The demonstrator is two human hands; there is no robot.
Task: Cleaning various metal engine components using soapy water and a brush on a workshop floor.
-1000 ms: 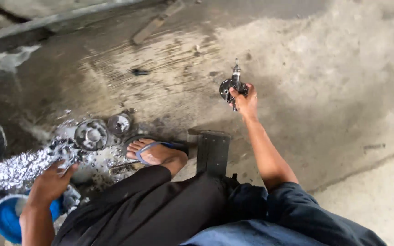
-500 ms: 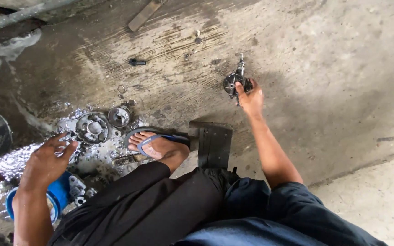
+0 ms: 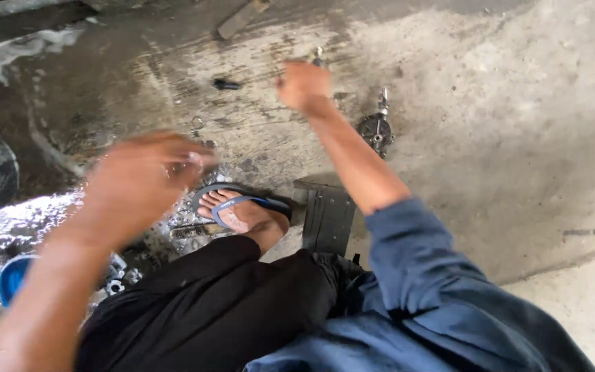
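Note:
My right hand (image 3: 303, 86) is stretched out over the wet concrete floor with its fingers curled, and I see nothing in it. A small metal bit (image 3: 318, 54) lies just beyond its knuckles. The round metal geared part with a short shaft (image 3: 377, 129) lies on the floor to the right of my forearm, apart from the hand. My left hand (image 3: 144, 178) is raised and blurred over the pile of parts. Something shiny shows at its fingertips, but the grip is unclear. My foot in a blue sandal (image 3: 239, 210) rests between the two hands.
A dark low metal stool (image 3: 326, 217) stands under me. Small metal parts (image 3: 115, 282) and a blue bowl (image 3: 14, 275) sit in foamy water at the left. A small black piece (image 3: 226, 85) and a wooden strip (image 3: 241, 18) lie farther off.
My right hand has let go of the geared part, which now lies on the floor, and has moved left and forward. My left hand has lifted up off the pile of parts.

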